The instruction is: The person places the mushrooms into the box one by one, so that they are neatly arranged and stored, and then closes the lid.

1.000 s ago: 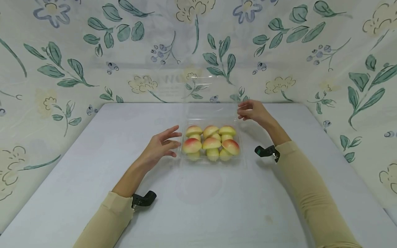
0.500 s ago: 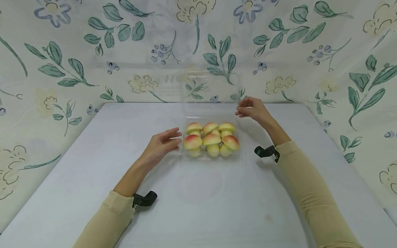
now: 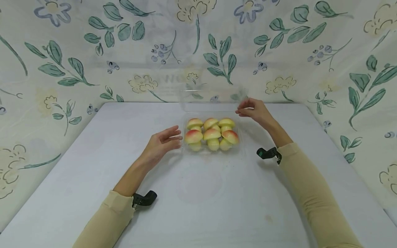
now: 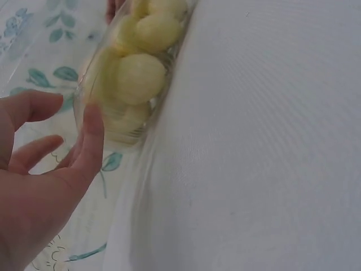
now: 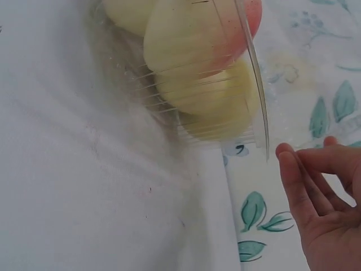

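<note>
A clear plastic clamshell box point(image 3: 214, 148) lies on the table with several toy-like mushrooms point(image 3: 212, 134) in it, pale yellow with reddish caps. Its clear lid point(image 3: 214, 98) is raised at the back and hard to see against the cloth. My left hand point(image 3: 164, 141) is at the box's left side, fingers fairly straight; in the left wrist view a fingertip touches the clear wall. At the lid's right edge, my right hand point(image 3: 252, 110) has thumb and fingertip together, pinching the edge; the right wrist view shows this hand point(image 5: 324, 197) beside the box.
The white table point(image 3: 204, 206) reaches back to a hanging cloth point(image 3: 124, 58) printed with leaves and flowers. A black wrist camera point(image 3: 145, 198) sits on the left wrist and another camera point(image 3: 267, 153) on the right.
The box with the mushrooms has slid a little away from me. Its lid first rises, then leans so its top edge is lower. Both hands stay almost in place.
</note>
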`<state>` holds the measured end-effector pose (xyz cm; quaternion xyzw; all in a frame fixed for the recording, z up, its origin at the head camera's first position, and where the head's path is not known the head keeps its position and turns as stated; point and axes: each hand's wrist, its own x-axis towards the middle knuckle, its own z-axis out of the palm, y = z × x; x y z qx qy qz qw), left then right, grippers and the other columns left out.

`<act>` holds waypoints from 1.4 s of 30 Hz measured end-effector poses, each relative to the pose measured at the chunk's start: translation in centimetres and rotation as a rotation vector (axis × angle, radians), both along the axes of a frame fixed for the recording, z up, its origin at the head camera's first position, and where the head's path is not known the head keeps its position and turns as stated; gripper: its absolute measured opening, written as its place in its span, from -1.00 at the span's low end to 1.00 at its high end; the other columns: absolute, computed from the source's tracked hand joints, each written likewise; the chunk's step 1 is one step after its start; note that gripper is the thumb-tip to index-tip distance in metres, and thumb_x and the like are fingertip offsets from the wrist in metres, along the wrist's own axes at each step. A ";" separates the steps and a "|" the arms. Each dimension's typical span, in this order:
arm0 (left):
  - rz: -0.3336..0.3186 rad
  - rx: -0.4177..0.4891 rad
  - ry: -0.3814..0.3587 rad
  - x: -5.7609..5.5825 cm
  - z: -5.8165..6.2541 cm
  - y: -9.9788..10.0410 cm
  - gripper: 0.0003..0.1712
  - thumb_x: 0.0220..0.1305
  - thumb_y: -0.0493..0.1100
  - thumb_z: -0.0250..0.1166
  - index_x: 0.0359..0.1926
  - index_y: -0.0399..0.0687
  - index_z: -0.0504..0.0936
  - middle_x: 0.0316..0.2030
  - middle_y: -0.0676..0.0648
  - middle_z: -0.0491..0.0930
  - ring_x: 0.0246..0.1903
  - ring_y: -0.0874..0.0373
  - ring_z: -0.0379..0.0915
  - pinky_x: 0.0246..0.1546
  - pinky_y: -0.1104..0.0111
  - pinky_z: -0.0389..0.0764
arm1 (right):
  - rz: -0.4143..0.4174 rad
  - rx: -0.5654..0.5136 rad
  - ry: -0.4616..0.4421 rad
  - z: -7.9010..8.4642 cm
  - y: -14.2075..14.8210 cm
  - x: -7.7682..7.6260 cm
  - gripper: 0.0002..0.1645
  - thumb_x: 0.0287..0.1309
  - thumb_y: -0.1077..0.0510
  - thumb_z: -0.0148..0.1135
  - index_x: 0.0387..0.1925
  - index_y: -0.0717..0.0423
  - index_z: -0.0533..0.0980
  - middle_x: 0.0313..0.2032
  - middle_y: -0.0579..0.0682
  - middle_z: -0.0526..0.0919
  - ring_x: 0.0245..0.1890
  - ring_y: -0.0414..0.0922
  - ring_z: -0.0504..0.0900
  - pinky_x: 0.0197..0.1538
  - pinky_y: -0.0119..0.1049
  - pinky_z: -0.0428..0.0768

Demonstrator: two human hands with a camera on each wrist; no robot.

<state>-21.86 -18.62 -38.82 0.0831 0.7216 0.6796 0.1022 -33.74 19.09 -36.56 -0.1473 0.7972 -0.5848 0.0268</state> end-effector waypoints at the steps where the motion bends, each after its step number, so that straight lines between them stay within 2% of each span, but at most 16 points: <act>1: 0.005 -0.008 -0.010 0.0 0.0 0.0 -0.28 0.34 -0.28 0.24 0.47 -0.08 0.21 0.36 -0.30 0.29 0.07 0.20 0.53 -0.02 0.44 0.69 | 0.005 0.010 0.001 0.0 0.0 0.1 -0.77 0.32 0.30 0.18 -0.04 0.35 0.46 -0.08 0.17 0.62 -0.09 -0.14 0.71 0.01 -0.34 0.72; 5: 0.027 -0.035 -0.060 0.0 0.2 0.0 -0.29 0.39 -0.17 0.22 0.48 -0.01 0.20 0.32 -0.30 0.33 -0.08 0.24 0.58 -0.12 0.38 0.74 | 0.009 0.037 0.003 -0.1 0.2 0.3 -0.77 0.34 0.27 0.16 -0.03 0.31 0.47 -0.04 0.19 0.62 -0.06 -0.13 0.70 0.02 -0.33 0.71; 10: 0.016 -0.032 -0.092 0.0 0.3 0.0 -0.31 0.43 -0.09 0.18 0.48 -0.10 0.17 0.26 -0.28 0.38 -0.15 0.27 0.63 -0.17 0.37 0.75 | 0.025 0.056 0.033 -0.1 0.5 0.5 -0.76 0.37 0.26 0.12 -0.01 0.32 0.48 -0.01 0.24 0.59 -0.05 -0.13 0.70 0.01 -0.29 0.72; 16: -0.006 -0.022 -0.104 0.0 0.3 0.0 -0.29 0.44 0.01 0.16 0.45 -0.23 0.21 0.24 -0.30 0.41 -0.13 0.25 0.61 -0.08 0.34 0.74 | 0.045 0.088 0.060 0.4 1.1 1.2 -0.76 0.40 0.25 0.08 -0.01 0.34 0.48 -0.01 0.27 0.58 -0.05 -0.12 0.71 -0.03 -0.31 0.73; 21: -0.017 -0.003 -0.119 0.0 0.3 0.0 -0.27 0.43 0.07 0.16 0.44 -0.25 0.23 0.25 -0.33 0.40 -0.12 0.22 0.61 -0.02 0.31 0.72 | 0.081 0.170 0.048 0.6 1.8 2.0 -0.72 0.43 0.27 0.02 0.02 0.42 0.45 0.04 0.36 0.56 0.04 0.10 0.67 0.01 -0.25 0.72; 28: -0.005 0.011 -0.141 -0.1 0.3 0.1 -0.29 0.47 0.13 0.06 0.40 -0.30 0.27 0.14 -0.26 0.50 -0.10 0.10 0.66 -0.07 0.25 0.74 | 0.149 0.300 0.035 -0.2 2.7 2.6 -0.65 0.43 0.22 0.04 0.11 0.37 0.47 0.07 0.30 0.54 0.01 0.09 0.63 -0.04 -0.24 0.74; 33: -0.023 -0.011 -0.148 0.0 0.5 0.0 -0.19 0.45 0.29 -0.04 0.41 -0.24 0.27 0.22 -0.32 0.43 -0.14 0.10 0.69 -0.14 0.25 0.76 | 0.216 0.325 0.018 -0.4 2.8 3.1 -0.63 0.42 0.20 0.06 0.12 0.38 0.46 0.08 0.33 0.56 0.03 0.17 0.64 -0.06 -0.19 0.75; 36: -0.027 -0.019 -0.150 0.1 0.5 0.0 -0.24 0.46 0.23 0.02 0.42 -0.20 0.27 0.25 -0.33 0.40 -0.23 0.16 0.71 -0.17 0.29 0.76 | 0.234 0.339 0.011 -0.4 2.8 3.3 -0.62 0.42 0.18 0.08 0.13 0.35 0.47 0.07 0.31 0.57 0.00 0.17 0.66 -0.06 -0.17 0.75; 42: -0.042 -0.016 -0.138 0.1 0.4 0.0 -0.32 0.40 -0.12 0.22 0.45 -0.18 0.23 0.16 -0.31 0.43 -0.29 0.19 0.71 -0.10 0.33 0.74 | 0.234 0.345 -0.008 -0.6 2.6 3.5 -0.57 0.44 0.10 0.06 0.17 0.31 0.45 0.07 0.31 0.58 -0.03 0.15 0.67 -0.06 -0.17 0.75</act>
